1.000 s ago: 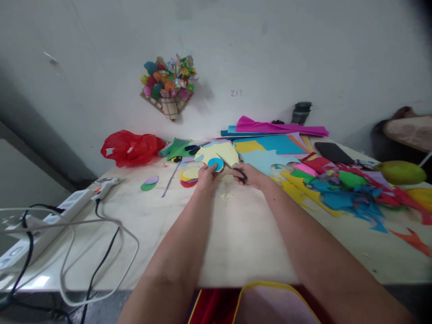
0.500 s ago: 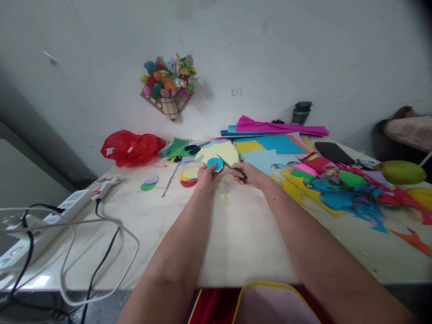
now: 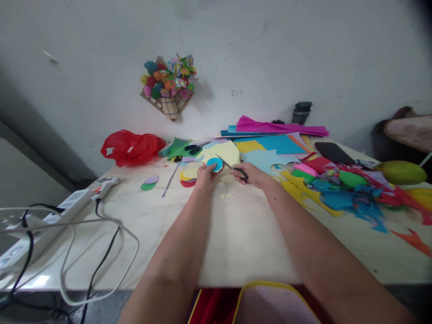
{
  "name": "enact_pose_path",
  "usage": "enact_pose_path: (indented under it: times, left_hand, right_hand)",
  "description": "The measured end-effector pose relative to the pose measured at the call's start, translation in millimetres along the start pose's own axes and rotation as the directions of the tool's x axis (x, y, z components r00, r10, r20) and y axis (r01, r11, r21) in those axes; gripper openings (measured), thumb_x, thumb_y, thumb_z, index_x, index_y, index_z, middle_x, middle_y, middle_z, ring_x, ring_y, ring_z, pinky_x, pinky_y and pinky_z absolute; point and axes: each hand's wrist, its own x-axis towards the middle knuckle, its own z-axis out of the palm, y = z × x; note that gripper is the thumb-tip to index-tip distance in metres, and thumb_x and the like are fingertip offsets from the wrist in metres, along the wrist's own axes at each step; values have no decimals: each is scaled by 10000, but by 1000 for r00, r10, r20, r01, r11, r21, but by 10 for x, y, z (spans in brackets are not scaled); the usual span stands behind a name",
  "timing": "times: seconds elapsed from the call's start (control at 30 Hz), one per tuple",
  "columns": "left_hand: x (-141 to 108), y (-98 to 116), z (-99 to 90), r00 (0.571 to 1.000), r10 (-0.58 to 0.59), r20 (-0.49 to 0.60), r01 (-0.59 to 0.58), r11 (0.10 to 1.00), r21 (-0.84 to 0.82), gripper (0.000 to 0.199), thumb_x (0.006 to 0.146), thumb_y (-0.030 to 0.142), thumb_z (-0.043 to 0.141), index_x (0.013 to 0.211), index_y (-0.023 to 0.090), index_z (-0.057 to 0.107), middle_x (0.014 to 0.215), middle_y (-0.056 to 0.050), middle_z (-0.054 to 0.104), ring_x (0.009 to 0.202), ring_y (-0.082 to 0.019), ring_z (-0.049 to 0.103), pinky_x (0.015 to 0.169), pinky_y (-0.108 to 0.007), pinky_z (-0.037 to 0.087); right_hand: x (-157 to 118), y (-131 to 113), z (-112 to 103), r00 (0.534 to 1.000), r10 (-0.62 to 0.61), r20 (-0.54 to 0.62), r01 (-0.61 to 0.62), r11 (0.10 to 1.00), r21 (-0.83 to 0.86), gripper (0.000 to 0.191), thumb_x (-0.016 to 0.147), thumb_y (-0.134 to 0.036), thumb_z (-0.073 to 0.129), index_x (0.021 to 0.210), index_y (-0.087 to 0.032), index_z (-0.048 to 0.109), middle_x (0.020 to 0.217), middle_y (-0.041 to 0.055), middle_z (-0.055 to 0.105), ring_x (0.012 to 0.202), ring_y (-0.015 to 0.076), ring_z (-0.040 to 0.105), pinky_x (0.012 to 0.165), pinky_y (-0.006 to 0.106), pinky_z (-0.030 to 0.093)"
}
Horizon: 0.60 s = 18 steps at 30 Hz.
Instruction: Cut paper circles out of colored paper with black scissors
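Observation:
My left hand (image 3: 205,176) pinches a blue paper circle (image 3: 215,164) near the middle of the table. Scissors with dark handles (image 3: 240,173) are in my right hand (image 3: 251,174), their blades pointing left and up beside the circle's right edge. Beyond both hands lies a pale yellow sheet (image 3: 222,150). Yellow paper circles (image 3: 189,173) and a red one (image 3: 188,183) lie left of my left hand. Small pale yellow scraps (image 3: 227,196) rest on the table below the scissors.
Coloured paper scraps (image 3: 354,198) are heaped at the right, near a dark phone (image 3: 334,153). A red plastic bag (image 3: 133,148) and a second pair of scissors (image 3: 194,148) lie at the back left. A power strip (image 3: 43,225) with cables runs along the left edge.
Both hands have stayed nearly in place. The blue circle and the scissors have shifted only very slightly.

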Motion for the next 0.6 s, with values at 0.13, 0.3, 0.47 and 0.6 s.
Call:
enact_pose_path:
  times: [0.13,0.3,0.47,0.6]
  left_hand:
    - [-6,19,-1,1000,-15,20,16,1000,-17,235,554,113,766,763,116,659,747,-71,706,864,-269,708,911,-454,536]
    - [-14,34,-2,999,-19,27,20,1000,-13,232,561,111,765,763,127,654,763,-68,708,906,-280,703,935,-470,527]
    - [-11,29,0,1000,-10,26,10,1000,1,242,550,122,769,761,124,651,761,-71,708,889,-281,705,929,-472,532]
    - [12,11,-10,1000,-1,7,0,999,37,245,548,135,771,760,125,649,752,-75,704,914,-292,702,914,-465,536]
  right_hand:
    - [10,20,-17,1000,5,3,-4,999,-48,327,712,-287,684,547,-196,417,452,-39,426,367,56,328,366,218,216]
    - [2,19,-14,1000,10,-8,-10,998,-59,339,716,-300,709,556,-193,431,458,-38,433,367,56,332,362,211,217]
    - [16,26,-10,1000,19,-11,-19,1000,-22,332,730,-274,691,549,-198,424,449,-39,432,363,59,338,347,205,238]
    - [38,68,-19,1000,16,0,-16,999,29,308,726,-268,695,564,-199,442,428,-38,462,353,70,384,332,198,280]
